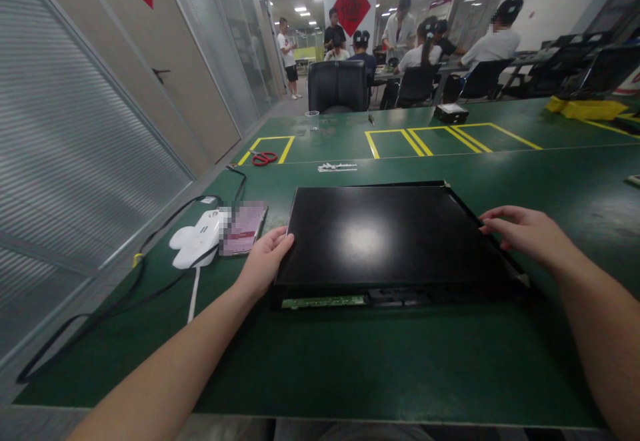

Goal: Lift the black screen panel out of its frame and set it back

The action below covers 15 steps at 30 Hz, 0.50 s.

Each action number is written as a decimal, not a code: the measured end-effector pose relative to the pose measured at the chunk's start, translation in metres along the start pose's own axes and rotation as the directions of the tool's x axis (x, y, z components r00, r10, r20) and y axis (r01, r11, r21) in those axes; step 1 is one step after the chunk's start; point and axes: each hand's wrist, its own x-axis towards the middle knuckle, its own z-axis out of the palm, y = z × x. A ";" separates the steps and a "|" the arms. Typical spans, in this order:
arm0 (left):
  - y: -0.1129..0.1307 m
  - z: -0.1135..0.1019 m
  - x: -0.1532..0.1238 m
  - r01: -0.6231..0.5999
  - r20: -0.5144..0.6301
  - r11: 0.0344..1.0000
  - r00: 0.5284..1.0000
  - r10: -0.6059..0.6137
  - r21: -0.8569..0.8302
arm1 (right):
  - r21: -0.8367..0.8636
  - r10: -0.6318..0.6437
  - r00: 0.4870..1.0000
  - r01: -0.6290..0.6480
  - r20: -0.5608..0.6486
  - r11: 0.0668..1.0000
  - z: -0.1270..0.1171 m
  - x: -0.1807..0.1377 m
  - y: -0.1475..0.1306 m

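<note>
A black, glossy display panel (370, 234) lies flat in front of me, reflecting a ceiling light. Beneath it sits a black frame (470, 217), whose rim shows along the back and right. A green circuit board strip (324, 302) shows at the front edge. My left hand (267, 254) is closed on the panel's left edge, thumb on top and the other fingers partly hidden. At the right side, my right hand (517, 231) has thumb and fingers pinched at the frame's rim; the fingertips' exact grip is partly hidden.
The green table (380, 367) carries a phone (243, 227), a white power strip (200, 239) and black cables (135, 294) at left. Farther back are red scissors (264, 158), small white pieces (337, 167), a clear cup (312, 119), a black box (451, 114) and a yellow item (585, 107). Several people are beyond.
</note>
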 end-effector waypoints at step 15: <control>-0.002 -0.001 0.000 -0.053 0.052 0.991 0.998 0.047 0.123 | -0.138 -0.017 1.000 0.015 -0.010 0.990 0.001 0.000 -0.004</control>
